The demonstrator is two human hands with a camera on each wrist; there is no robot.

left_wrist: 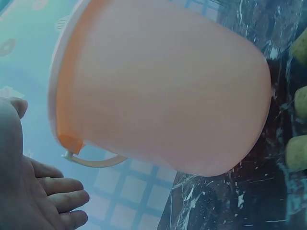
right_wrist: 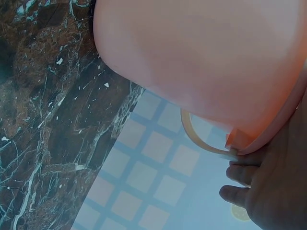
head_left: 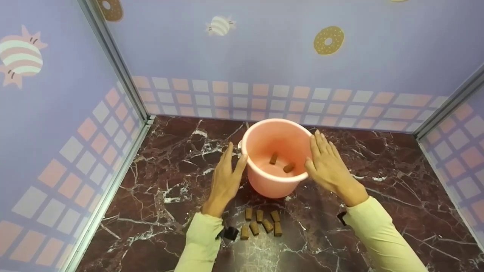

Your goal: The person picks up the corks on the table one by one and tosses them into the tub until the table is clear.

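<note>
A pink bucket (head_left: 272, 189) stands upright on the dark marbled surface, and two brown corks (head_left: 289, 167) lie on its bottom. My left hand (head_left: 225, 175) is at the bucket's left side with fingers extended; the left wrist view shows a gap between those fingers (left_wrist: 64, 194) and the bucket wall (left_wrist: 163, 86). On the other side, my right hand (head_left: 329, 164) lies along the rim with its fingers straight, touching it in the right wrist view. Several more tapered corks (head_left: 254, 228) sit in two rough rows in front of the bucket, between my forearms.
A lilac wall (head_left: 272, 49) with a checked band rises close behind the bucket. Side panels (head_left: 56, 151) stand to left and right. The bucket's handle (right_wrist: 194, 136) hangs down on its far side. Black straps (head_left: 230, 233) circle my wrists.
</note>
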